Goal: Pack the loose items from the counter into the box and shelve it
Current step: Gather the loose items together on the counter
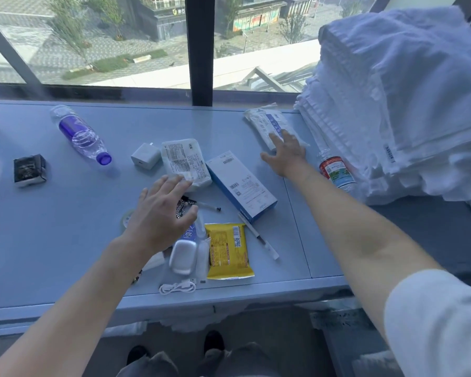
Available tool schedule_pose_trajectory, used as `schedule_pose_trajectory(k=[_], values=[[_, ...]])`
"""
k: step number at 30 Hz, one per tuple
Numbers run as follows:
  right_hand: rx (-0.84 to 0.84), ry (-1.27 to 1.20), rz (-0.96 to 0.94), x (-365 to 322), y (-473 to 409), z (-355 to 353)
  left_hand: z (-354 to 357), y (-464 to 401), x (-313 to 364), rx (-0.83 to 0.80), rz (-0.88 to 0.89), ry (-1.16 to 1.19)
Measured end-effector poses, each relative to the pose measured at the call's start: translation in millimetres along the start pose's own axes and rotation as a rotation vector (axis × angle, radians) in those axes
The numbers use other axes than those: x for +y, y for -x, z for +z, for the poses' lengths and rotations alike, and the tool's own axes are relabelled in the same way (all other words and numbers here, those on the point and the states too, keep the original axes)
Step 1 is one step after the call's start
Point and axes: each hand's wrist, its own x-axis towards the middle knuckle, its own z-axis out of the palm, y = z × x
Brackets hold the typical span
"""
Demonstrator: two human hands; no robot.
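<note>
While hands hover | bottles [81,135] 2 | packets [185,164] 3 | box [241,186] 1

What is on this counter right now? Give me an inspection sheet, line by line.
Surface: pale blue counter under a window.
Job's things: purple-capped bottle lying on its side; white charger; white packet; blue-and-white box; yellow packet; pen; grey case; long white packet; no packing box seen.
Clutter: dark wrapped block; red-labelled bottle; stacked white towels.
Hands: left hand open above the middle items; right hand open on the long white packet.
Cables: coiled white cable at the near edge.
Surroundings: street and trees outside.
</note>
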Motion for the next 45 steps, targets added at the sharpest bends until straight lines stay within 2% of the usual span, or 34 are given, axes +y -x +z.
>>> schedule_pose_trajectory(k=[3,13,19,25,30,37,41,45], values=[[-0.11,0.091,0.006,-5.8,-13.5,2.2,-0.4,5.0,1.8,-0.003,-0.001,-0.002],[-0.112,0.099,-0.019,-6.3,-5.5,13.7,3.9,10.5,12.7,-0.009,-0.006,0.01],[-0.051,0.133,-0.07,18.2,72.2,38.7,8.3,1.0,32.5,-0.035,0.044,0.032],[-0.038,0.07,-0.025,30.5,165.7,48.7,12.7,-13.8,63.5,-0.026,0.11,0.062],[-0.009,0.109,-0.023,14.5,229.2,58.3,33.0,-23.0,94.4,-0.073,0.244,0.011],[-0.007,0.047,-0.019,14.6,274.4,66.3,65.2,-28.3,132.8,-0.18,0.427,-0.089],[0.095,-0.123,-0.064,20.2,281.2,54.6,81.0,-33.3,142.7,-0.247,0.507,-0.158],[0.317,-0.332,-0.017,51.2,265.9,35.1,89.6,-33.1,144.1,-0.283,0.577,-0.22]])
